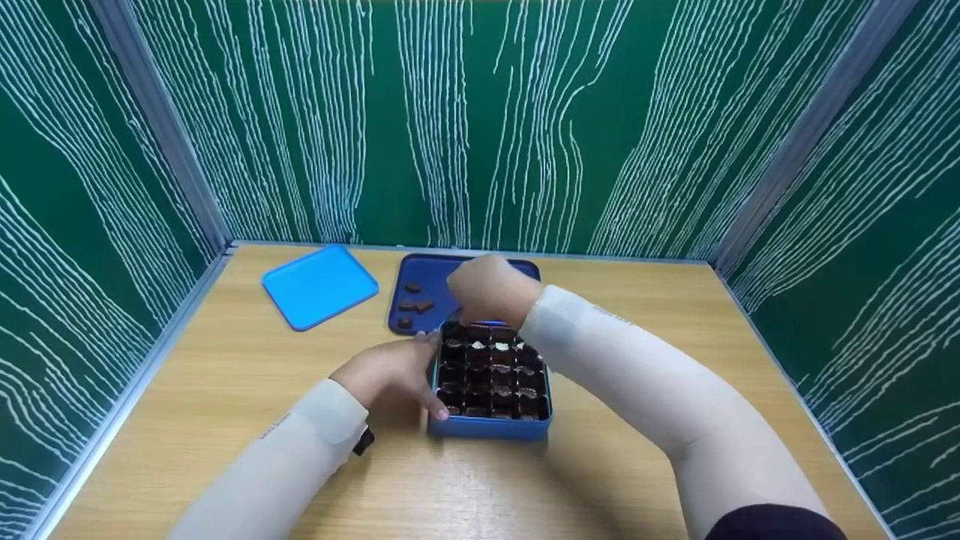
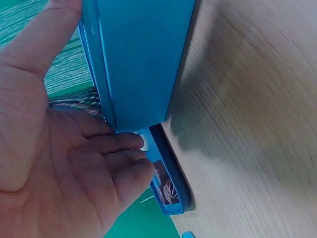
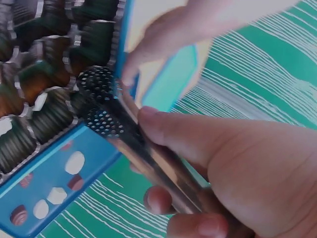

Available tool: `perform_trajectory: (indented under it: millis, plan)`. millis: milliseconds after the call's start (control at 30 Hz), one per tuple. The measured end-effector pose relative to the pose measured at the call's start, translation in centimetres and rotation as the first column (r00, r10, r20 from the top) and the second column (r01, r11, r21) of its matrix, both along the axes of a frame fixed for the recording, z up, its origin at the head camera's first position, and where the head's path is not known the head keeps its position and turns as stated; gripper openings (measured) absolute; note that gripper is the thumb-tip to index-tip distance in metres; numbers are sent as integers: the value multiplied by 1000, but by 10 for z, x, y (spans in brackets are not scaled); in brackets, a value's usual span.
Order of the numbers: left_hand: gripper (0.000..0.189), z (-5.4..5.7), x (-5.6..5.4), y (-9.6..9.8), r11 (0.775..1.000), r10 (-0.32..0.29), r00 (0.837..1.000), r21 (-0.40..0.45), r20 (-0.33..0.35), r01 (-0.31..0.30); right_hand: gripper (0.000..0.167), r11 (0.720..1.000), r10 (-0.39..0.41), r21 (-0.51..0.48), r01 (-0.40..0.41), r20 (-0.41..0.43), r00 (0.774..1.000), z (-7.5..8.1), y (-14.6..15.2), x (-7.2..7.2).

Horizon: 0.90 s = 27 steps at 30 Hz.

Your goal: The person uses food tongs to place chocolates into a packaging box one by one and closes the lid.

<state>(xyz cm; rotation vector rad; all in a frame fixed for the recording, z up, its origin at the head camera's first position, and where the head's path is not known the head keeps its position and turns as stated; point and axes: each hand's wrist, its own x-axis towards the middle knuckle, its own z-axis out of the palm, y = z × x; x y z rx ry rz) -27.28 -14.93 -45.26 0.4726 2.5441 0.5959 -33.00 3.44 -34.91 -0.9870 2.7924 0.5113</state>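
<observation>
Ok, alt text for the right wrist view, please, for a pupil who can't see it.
The right hand holds metal tongs, their perforated tips at the corner of a blue box of dark compartments. The left hand is at the box's side; beyond it lies a blue tray with white and brown pieces.

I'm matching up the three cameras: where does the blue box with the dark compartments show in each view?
Head: the blue box sits just below centre.
Left wrist: its blue side takes up the top middle.
Right wrist: it fills the upper left, cut off by the frame.
Shared landmark: the left hand, beside the box.
</observation>
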Motion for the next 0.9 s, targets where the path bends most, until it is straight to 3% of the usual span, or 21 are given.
perform_trajectory:
  millis: [100,200,333,400,500,633,733,900]
  plan:
    - [153,0,0,0,1000,2,1000,13,0,-2,32,992,-67,-104,76,87,994,11,11,-6]
    - [154,1,0,1,1000,1,1000,10,-1,-1,36,963,-130,-212,164,166,978,14,21,-19]
    - [153,1,-1,2,1000,-14,1000,-9,-4,14,31,895,-189,-365,256,210,959,1,26,-35]
    - [153,0,-1,3,1000,-24,1000,-14,-5,24,25,872,-192,-411,265,211,959,-11,26,-39]
    - [153,0,-1,3,999,-28,1000,-24,-5,27,21,885,-153,-416,209,163,975,-30,20,-45]
    - [154,-2,-2,4,999,-38,999,-35,-7,38,25,948,-105,-300,107,23,994,-47,7,-55]
    - [156,-3,-4,4,998,-52,999,-43,-14,52,29,976,-110,-192,99,-45,993,-55,-4,-62]
    - [157,-3,-5,3,998,-49,999,-50,-11,48,30,988,-131,-91,127,-40,991,-64,-18,-68]
